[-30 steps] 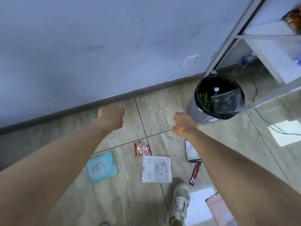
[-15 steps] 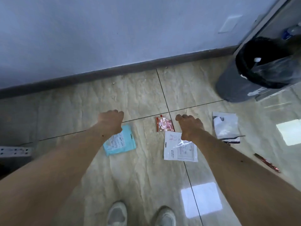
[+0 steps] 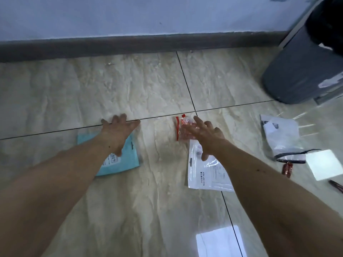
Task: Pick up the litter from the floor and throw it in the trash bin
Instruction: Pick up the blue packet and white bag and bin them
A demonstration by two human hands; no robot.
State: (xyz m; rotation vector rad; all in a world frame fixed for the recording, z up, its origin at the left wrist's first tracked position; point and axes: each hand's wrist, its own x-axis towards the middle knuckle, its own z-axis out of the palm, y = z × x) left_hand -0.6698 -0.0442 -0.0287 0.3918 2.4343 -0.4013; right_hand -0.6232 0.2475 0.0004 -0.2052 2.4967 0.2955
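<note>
Both arms reach down toward a tiled floor (image 3: 148, 86) strewn with litter. The left hand (image 3: 118, 132) hangs over the far corner of a light blue packet (image 3: 122, 162), fingers spread and holding nothing; whether it touches the packet cannot be told. The right hand (image 3: 206, 136) is also spread wide and empty, its fingertips over a small red and clear wrapper (image 3: 182, 127), its thumb over the top of a white plastic pouch (image 3: 206, 175) that lies just on the near side of the wrapper. Further right lies more litter — a crumpled white bag (image 3: 282, 134) with a dark cord, and beside its near end a small dark red wrapper (image 3: 287, 168). The trash bin (image 3: 300, 71), dark grey with a black liner, stands at the upper right near the baseboard (image 3: 130, 45), well apart from both hands — only part of it is in view.
</note>
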